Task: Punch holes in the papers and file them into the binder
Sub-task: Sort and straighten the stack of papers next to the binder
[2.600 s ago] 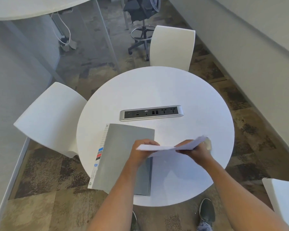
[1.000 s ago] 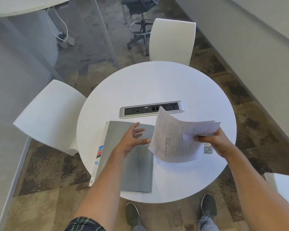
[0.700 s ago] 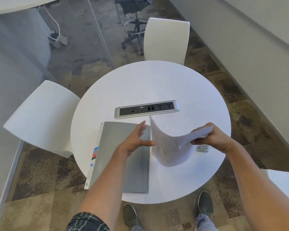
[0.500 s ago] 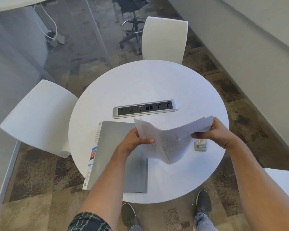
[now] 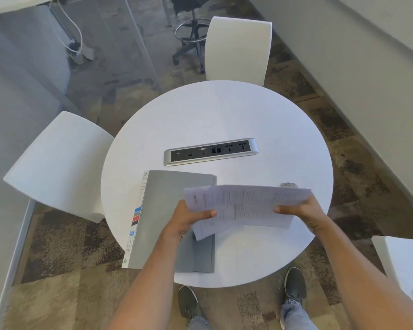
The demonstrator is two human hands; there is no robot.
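Observation:
A closed grey binder (image 5: 167, 210) lies on the round white table (image 5: 224, 115), its white spine with coloured labels facing left. Above its right edge I hold a few printed papers (image 5: 243, 203) flat in the air, text side up. My left hand (image 5: 188, 220) grips their left end with the thumb on top. My right hand (image 5: 303, 213) pinches the right end. A small metal hole punch (image 5: 288, 185) peeks out behind the papers' far right corner, mostly hidden.
A silver socket strip (image 5: 210, 151) is set into the table's middle. White chairs stand at the left (image 5: 57, 163) and the far side (image 5: 237, 47). Another white surface (image 5: 405, 265) with paper sits at the lower right. My shoes show under the near edge.
My left hand left the binder cover and took the papers' left end. The sheets, earlier curled and hanging from my right hand, are now spread level between both hands.

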